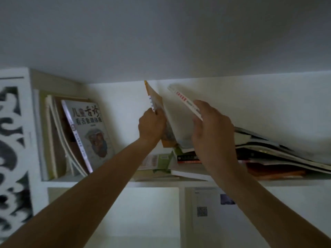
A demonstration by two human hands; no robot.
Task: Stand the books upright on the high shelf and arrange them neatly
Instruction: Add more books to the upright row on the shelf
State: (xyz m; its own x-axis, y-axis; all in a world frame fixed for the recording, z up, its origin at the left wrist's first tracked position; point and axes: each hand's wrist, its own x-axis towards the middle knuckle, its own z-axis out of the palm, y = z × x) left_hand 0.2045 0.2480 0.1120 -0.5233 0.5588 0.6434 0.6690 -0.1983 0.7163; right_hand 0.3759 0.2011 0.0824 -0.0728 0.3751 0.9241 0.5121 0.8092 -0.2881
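Note:
On the high white shelf (114,183), my left hand (151,127) grips an orange-covered book (155,100) by its spine and holds it nearly upright. My right hand (213,129) grips a white book with red spine lettering (185,102), tilted to the left. Both books stand over a messy flat pile of books (186,158) in the middle of the shelf. At the left end, several books lean against the side wall, the front one a grey book with a pictured cover (89,133).
Bent magazines (279,154) sprawl flat on the right part of the shelf. The ceiling sits close above. Below the shelf are white compartments, one with a printed sheet (209,206). A black-and-white patterned panel (12,140) is at far left.

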